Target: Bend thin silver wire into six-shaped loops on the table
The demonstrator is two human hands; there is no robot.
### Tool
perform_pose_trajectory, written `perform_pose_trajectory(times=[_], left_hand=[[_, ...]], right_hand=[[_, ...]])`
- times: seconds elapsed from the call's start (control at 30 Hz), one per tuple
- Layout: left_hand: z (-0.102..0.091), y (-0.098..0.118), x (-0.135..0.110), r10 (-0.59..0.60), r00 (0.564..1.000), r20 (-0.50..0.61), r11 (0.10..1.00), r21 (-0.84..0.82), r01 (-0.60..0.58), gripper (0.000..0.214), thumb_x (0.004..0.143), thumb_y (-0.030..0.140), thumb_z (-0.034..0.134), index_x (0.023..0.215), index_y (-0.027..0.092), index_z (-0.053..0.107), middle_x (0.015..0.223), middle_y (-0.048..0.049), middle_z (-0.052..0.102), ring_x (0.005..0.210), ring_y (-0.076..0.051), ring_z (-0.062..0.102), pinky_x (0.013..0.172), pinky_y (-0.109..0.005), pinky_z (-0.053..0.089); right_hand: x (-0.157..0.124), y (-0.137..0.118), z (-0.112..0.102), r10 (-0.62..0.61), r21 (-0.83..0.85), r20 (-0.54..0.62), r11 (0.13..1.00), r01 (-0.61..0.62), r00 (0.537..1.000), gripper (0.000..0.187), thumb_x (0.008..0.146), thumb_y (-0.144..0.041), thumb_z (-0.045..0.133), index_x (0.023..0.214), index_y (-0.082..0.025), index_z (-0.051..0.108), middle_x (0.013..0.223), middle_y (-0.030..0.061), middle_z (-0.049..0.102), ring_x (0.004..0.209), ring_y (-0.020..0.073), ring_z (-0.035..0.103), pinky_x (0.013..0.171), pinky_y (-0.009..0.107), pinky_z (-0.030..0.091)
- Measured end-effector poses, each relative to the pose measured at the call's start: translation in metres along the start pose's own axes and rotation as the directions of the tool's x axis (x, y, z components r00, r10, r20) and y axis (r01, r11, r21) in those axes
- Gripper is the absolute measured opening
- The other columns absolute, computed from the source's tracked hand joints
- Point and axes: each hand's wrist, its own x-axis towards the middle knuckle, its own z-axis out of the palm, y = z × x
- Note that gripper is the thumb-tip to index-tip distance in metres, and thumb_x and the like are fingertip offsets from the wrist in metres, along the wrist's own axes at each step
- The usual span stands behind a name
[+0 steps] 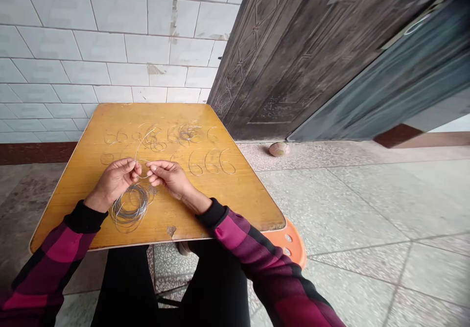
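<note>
A thin piece of wire (137, 147) is pinched between my two hands above the table, one end rising in a curve and a loop bending between the fingers. My left hand (114, 179) grips it at the left, fingertips closed. Opposite, my right hand (170, 176) pinches the loop's other side with thumb and forefinger. Just below the hands lies a coil of grey wire (113, 208) on the wooden table. Beyond them rest several wire pieces bent like a figure six (227, 163), and a tangled bunch of wire (188, 132).
The yellow wooden table (220, 204) stands against a white tiled wall (121, 18). An orange stool (293, 241) pokes out at its front right corner. A dark carved door (279, 62) is at the right, with a round ball-like object (279, 149) on the floor before it.
</note>
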Motion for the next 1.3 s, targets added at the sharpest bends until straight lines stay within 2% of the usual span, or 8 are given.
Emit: perform_pose_trajectory(times=[0.23,0.5,0.8,1.03,1.3], left_hand=[[-0.004,-0.002,0.001,-0.002,1.0,-0.005,1.0,-0.011,0.002,0.019,0.068,0.025,0.078,0.068,0.011,0.067,0.066,-0.0039,0.061,0.055,-0.008,0.051,0.052,-0.019,0.044],[-0.009,-0.002,0.002,0.036,0.997,-0.061,0.994,0.107,-0.029,0.015,0.076,0.026,0.07,0.072,0.011,0.067,0.07,-0.0042,0.061,0.059,-0.009,0.053,0.054,-0.019,0.043],[-0.008,-0.001,0.001,0.028,0.997,-0.074,0.987,0.159,-0.016,0.016,0.078,0.028,0.068,0.076,0.012,0.068,0.075,-0.005,0.063,0.06,-0.009,0.052,0.055,-0.021,0.043],[-0.003,-0.003,-0.001,0.037,0.996,-0.077,0.976,0.218,-0.019,0.017,0.074,0.029,0.072,0.081,0.014,0.068,0.078,-0.0038,0.063,0.064,-0.009,0.053,0.056,-0.02,0.043],[0.003,-0.005,-0.002,0.162,0.972,-0.17,0.92,0.382,-0.086,0.019,0.069,0.031,0.075,0.078,0.014,0.071,0.073,-0.0045,0.066,0.062,-0.012,0.056,0.055,-0.023,0.045]], right_hand=[[-0.001,0.001,0.002,0.06,0.101,0.008,0.993,-0.06,0.998,0.023,0.071,-0.028,0.076,0.091,-0.018,0.07,0.074,-0.0007,0.07,0.06,0.006,0.064,0.056,0.017,0.054],[-0.001,0.001,-0.002,-0.106,-0.074,-0.033,0.992,0.103,0.994,0.041,0.064,-0.035,0.081,0.097,-0.018,0.063,0.071,-0.0025,0.07,0.059,0.0092,0.066,0.056,0.022,0.055],[-0.002,-0.002,-0.004,-0.112,-0.065,-0.1,0.992,0.106,0.989,0.04,0.063,-0.033,0.081,0.094,-0.017,0.061,0.067,-0.0039,0.068,0.055,0.0082,0.064,0.053,0.019,0.053],[0.0,0.0,-0.007,-0.142,-0.06,-0.133,0.989,0.135,0.981,0.044,0.066,-0.031,0.079,0.103,-0.017,0.059,0.065,-0.0058,0.066,0.055,0.0075,0.063,0.052,0.018,0.052],[0.001,0.002,-0.007,-0.159,-0.112,-0.131,0.983,0.144,0.979,0.041,0.066,-0.032,0.078,0.1,-0.016,0.062,0.066,-0.0041,0.066,0.056,0.0086,0.064,0.055,0.022,0.053]])
